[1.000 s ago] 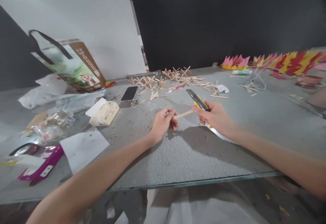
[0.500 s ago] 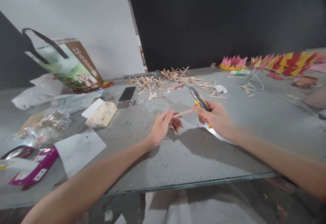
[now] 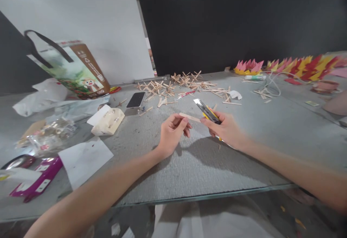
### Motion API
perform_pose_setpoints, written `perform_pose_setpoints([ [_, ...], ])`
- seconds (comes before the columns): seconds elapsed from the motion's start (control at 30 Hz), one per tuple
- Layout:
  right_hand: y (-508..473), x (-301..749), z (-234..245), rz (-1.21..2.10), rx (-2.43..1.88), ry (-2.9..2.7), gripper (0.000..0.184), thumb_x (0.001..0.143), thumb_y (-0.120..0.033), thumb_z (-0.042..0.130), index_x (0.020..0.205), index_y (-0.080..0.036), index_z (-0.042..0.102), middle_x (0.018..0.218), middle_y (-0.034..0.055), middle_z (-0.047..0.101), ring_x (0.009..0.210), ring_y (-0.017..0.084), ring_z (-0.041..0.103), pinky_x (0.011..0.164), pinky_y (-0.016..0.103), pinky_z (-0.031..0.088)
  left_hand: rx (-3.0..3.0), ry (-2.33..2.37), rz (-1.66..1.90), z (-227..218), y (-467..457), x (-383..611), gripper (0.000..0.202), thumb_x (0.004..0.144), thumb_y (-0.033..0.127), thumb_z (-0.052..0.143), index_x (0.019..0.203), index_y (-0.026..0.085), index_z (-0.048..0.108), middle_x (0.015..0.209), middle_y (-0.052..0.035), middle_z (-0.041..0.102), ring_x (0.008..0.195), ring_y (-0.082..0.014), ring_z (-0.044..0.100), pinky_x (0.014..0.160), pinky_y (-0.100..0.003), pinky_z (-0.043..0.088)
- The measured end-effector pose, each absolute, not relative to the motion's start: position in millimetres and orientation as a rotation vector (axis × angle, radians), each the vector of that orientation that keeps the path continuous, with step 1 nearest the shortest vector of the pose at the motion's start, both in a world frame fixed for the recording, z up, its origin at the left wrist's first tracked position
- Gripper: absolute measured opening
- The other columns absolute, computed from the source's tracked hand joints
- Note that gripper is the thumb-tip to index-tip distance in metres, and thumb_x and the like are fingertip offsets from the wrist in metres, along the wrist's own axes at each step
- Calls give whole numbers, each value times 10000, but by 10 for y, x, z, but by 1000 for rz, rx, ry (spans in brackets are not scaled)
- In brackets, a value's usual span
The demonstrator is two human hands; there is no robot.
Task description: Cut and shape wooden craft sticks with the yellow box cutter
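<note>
Between my two hands is a flat wooden craft stick (image 3: 193,118). My left hand (image 3: 171,135) pinches its left end between thumb and fingers, and that rounded tip shows past the thumb. With my right hand (image 3: 227,128) I grip a yellow and black utility knife (image 3: 208,113), its blade end pointing up and to the left. The right thumb lies at the stick's right end, beside the knife. The blade end is apart from the stick. Part of the knife handle is hidden in my palm. Behind my hands lies a pile of craft sticks (image 3: 187,82), several joined into star shapes.
A phone (image 3: 136,100), an opened cream packet (image 3: 108,120) and a shopping bag (image 3: 81,72) stand to the left. Nearer are white paper (image 3: 85,160) and a purple object (image 3: 40,180). Folded paper petals (image 3: 303,68) and a white cable (image 3: 271,82) lie at right. The table edge (image 3: 200,196) is close.
The craft stick has tilted: its left end is higher and its right end lower. The knife has turned slightly, its blade end moving left and down. Both hands keep their hold.
</note>
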State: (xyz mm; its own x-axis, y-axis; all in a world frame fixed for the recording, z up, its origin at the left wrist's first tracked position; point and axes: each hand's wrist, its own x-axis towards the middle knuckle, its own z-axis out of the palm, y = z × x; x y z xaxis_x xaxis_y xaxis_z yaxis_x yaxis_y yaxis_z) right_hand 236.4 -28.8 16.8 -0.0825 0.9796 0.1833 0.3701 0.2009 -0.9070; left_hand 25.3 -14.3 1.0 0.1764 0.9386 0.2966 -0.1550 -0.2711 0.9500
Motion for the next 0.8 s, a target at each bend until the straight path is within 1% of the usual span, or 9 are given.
perform_pose_setpoints([
  [0.1,-324,2314,140,820,-1301,-1568,481,899,-678,677,818,-214,582,502,-57,512,467,116,431,498,271,334,1307,808,1327,13,-165,327,305,901,442,781,918,171,642,787,-19,728,516,-100,633,544,-253,486],
  [0.3,-398,2252,110,643,-1330,-1653,419,929,-619,661,813,-223,589,548,-55,488,525,134,421,534,293,322,1180,780,1281,-40,-204,420,316,842,450,837,930,164,733,849,-26,712,586,-87,595,611,-263,506],
  [0.37,-406,2251,98,670,-1296,-1644,424,926,-619,670,799,-225,579,554,-55,480,533,134,417,542,295,328,1123,731,1282,-59,-200,423,338,838,470,843,919,172,706,855,-21,695,655,-99,607,672,-268,522],
  [0.47,-399,2264,85,785,-1230,-1594,403,926,-610,679,839,-228,587,555,-60,485,511,129,419,519,291,329,1062,615,1236,-72,-186,413,364,900,507,784,964,196,605,923,-32,694,773,-132,654,758,-295,546],
  [0.53,-386,2280,89,815,-1210,-1571,389,932,-602,680,863,-228,595,551,-60,501,501,128,434,517,285,347,1018,563,1160,-66,-180,401,362,950,516,726,963,218,521,862,-6,653,737,-133,644,724,-294,540],
  [0.6,-370,2297,113,783,-1219,-1560,397,927,-600,690,842,-224,597,539,-57,514,501,124,453,524,278,365,975,554,1082,-47,-183,386,355,972,508,698,949,232,475,714,58,511,602,-102,536,637,-260,501],
  [0.67,-352,2311,156,769,-1226,-1522,412,903,-610,717,842,-215,618,535,-58,517,490,116,458,506,267,364,948,570,1009,-14,-199,370,332,972,493,693,964,237,483,652,95,349,529,-85,381,576,-234,452],
  [0.73,-333,2322,202,824,-1215,-1469,437,864,-620,756,941,-199,670,546,-66,515,471,107,456,471,254,346,945,569,893,28,-228,354,313,966,483,692,989,230,510,656,99,280,525,-83,294,552,-223,416],
  [0.8,-318,2330,231,920,-1186,-1442,519,836,-617,787,1102,-181,696,558,-80,499,457,102,454,442,242,327,964,531,738,70,-268,343,301,980,482,669,996,216,530,666,94,255,536,-82,266,543,-217,377],
])
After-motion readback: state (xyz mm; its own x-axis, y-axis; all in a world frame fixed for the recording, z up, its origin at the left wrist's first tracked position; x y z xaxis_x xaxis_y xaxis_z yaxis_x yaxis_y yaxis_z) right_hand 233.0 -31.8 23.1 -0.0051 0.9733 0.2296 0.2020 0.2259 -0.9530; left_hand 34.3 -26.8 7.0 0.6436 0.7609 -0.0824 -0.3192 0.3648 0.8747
